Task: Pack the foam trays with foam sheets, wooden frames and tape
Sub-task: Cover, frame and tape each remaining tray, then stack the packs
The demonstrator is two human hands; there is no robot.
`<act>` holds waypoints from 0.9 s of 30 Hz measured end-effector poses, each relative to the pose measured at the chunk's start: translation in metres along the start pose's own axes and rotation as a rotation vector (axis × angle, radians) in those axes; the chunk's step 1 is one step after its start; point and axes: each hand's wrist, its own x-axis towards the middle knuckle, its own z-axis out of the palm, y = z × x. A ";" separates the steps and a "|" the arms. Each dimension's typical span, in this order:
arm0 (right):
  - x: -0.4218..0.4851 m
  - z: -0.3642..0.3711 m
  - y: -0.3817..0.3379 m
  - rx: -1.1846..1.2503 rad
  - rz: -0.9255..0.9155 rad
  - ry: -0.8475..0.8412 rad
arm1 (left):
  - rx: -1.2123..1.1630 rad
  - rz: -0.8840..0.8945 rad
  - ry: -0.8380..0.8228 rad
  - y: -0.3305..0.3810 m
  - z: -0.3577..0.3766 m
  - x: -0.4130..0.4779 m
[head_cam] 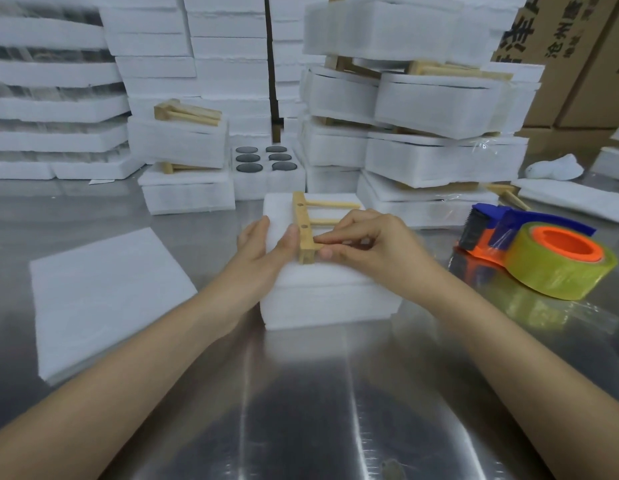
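Status: wooden frame [305, 230] lies atop the foam tray [321, 303]. Your right hand [373, 240] pinches its nearest rung; left hand [263, 247] lies flat, thumb against the crossbar (grip unclenched). Square it before taping.

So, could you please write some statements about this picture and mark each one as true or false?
1. The wooden frame lies on top of the foam tray. True.
2. The left hand holds the tape dispenser. False: the dispenser stands alone on the table, and the left hand rests on the tray beside the frame.
3. The right hand pinches a rod of the frame. True.
4. The foam sheets lie to the right of the tray. False: they lie to its left.
5. The open tray behind holds six dark round pieces. True.
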 end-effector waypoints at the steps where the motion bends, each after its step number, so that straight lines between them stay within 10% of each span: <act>1: -0.001 -0.003 0.000 -0.007 0.016 -0.018 | 0.029 -0.007 -0.041 0.002 -0.004 0.000; 7: -0.015 -0.035 0.013 -0.128 0.072 -0.297 | 0.347 -0.005 -0.232 0.003 -0.019 0.003; 18: -0.013 -0.029 0.020 -0.120 0.046 -0.321 | 0.432 0.043 -0.247 -0.005 -0.024 0.008; 27: -0.008 -0.013 0.017 -0.026 0.042 0.000 | -0.142 -0.005 -0.231 -0.013 -0.016 0.010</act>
